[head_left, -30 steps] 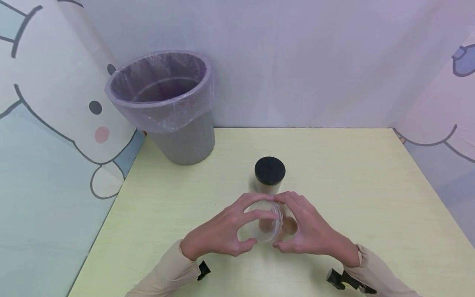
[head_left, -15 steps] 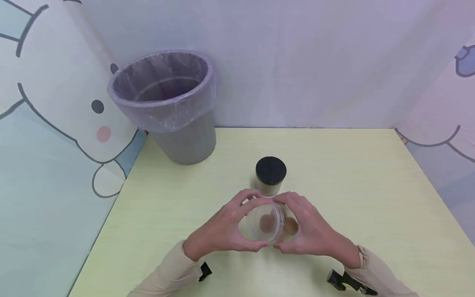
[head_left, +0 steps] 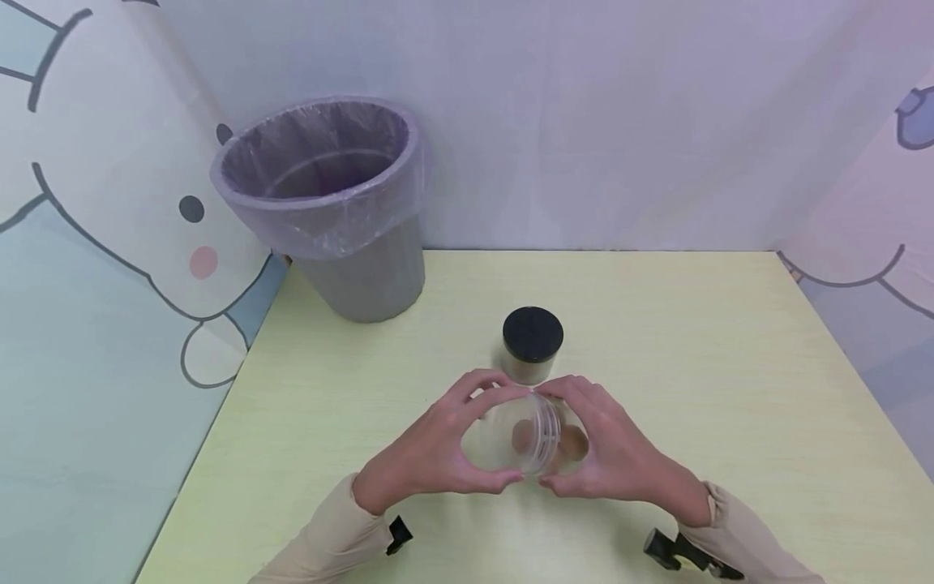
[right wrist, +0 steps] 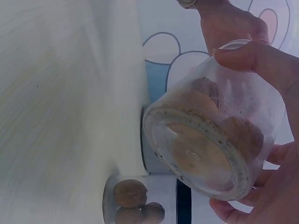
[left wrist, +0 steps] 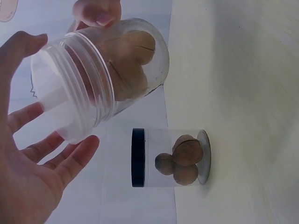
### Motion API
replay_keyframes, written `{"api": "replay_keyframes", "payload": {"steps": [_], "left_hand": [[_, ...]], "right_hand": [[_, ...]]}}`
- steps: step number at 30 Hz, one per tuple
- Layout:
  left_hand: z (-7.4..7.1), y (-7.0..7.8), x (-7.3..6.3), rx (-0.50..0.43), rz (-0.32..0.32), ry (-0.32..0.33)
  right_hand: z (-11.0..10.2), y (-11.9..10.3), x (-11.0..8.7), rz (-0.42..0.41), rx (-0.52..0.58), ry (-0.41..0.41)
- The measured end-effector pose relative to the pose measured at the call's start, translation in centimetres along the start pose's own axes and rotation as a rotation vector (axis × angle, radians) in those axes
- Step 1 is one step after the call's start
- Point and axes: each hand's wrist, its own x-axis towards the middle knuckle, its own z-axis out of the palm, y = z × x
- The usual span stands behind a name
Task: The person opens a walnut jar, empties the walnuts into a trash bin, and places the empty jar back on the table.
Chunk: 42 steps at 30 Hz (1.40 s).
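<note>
In front of me, both hands are on a clear plastic jar point(left wrist: 161, 65) lying tilted on its side in the air, with several walnuts point(right wrist: 240, 135) inside. My right hand point(head_left: 620, 450) grips the jar's body near its base, thumb and fingers spread round it. My left hand point(head_left: 430, 450) holds the translucent lid point(left wrist: 58, 86), its thumb and fingertips around the edge. Ridged rings show where lid and jar neck meet. Just beyond stands a second clear jar point(left wrist: 161, 140), upright, with a black lid point(head_left: 533, 333) and several walnuts point(right wrist: 130, 192) in it.
A grey waste bin point(head_left: 365, 284) with a clear liner stands at the back left of the pale wooden table point(head_left: 679, 341). Behind hangs a light curtain point(head_left: 584, 122) with cartoon figures at the sides.
My left hand's fingers have shifted from across the lid to round its edge, and the hand has edged slightly left. More rings now show at the jar's neck. My right hand keeps its hold.
</note>
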Motion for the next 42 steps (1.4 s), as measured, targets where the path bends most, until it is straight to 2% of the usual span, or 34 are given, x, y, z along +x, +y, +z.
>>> {"api": "replay_keyframes", "payload": {"steps": [9,19,32,42], "left_hand": [[-0.3,-0.2,-0.4,0.021,0.003,0.022],[-0.9,-0.7,-1.3,0.066,-0.035,0.038],[-1.9,-1.5,-2.5,0.103,-0.151,0.044],[-2.1,-2.0,-3.3,0.140,-0.202,0.035]], "right_hand": [[-0.3,0.0,-0.1,0.027,0.004,-0.014],[-0.8,-0.2,-0.1,0.048,0.009,-0.026],[-1.3,-0.2,-0.1,0.033,0.035,0.015],[-2.2,-0.7,0.0,0.083,0.066,-0.018]]}}
